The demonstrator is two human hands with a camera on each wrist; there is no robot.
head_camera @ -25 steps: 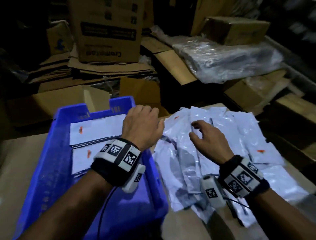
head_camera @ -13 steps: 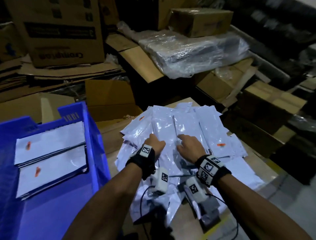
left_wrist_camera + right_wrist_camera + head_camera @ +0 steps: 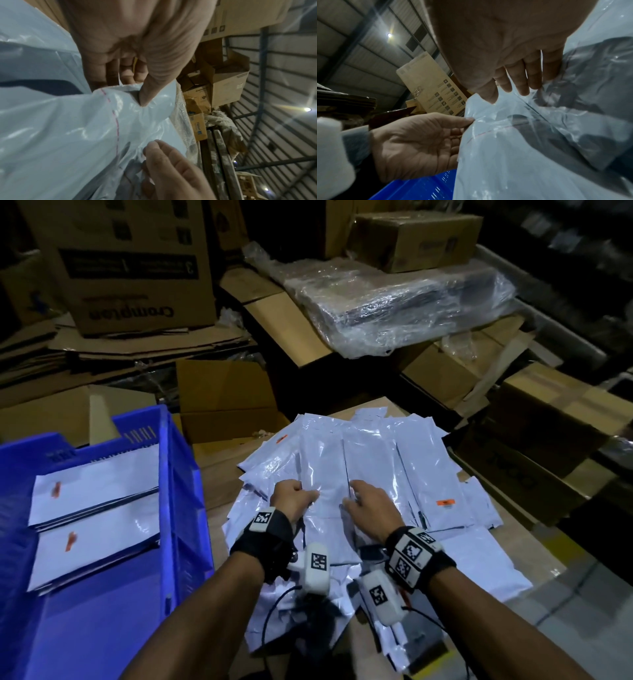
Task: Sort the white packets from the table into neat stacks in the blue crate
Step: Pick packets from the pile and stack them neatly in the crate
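Plainly legible is only "Crompton", printed upside down on the big carton (image 3: 126, 261) behind the crate (image 3: 181, 508); the left wrist view shows smaller cartons (image 3: 197, 94) with the start of the same word, and a blue-labelled box whose print is too blurred to read. Orange stickers mark some packets, but their writing is too small to make out.

On the table, the packets (image 3: 376, 460) lie fanned in a loose pile right of the crate. Two stacks (image 3: 99, 518) lie side by side inside the crate, against its far end.

Both hands are on the top packet (image 3: 325, 474) at the pile's near middle. From the head view the left hand (image 3: 291, 498) looks curled; its wrist view shows the thumb (image 3: 149, 97) pressing the packet's edge against the fingers, a pinch. The right hand (image 3: 370, 505) rests on the packet with its fingers bent. Its wrist view shows the thumb and fingertips (image 3: 523, 86) touching the plastic, but whether they grip it I cannot tell. That view also shows a red dotted line (image 3: 481, 134) across the packet.
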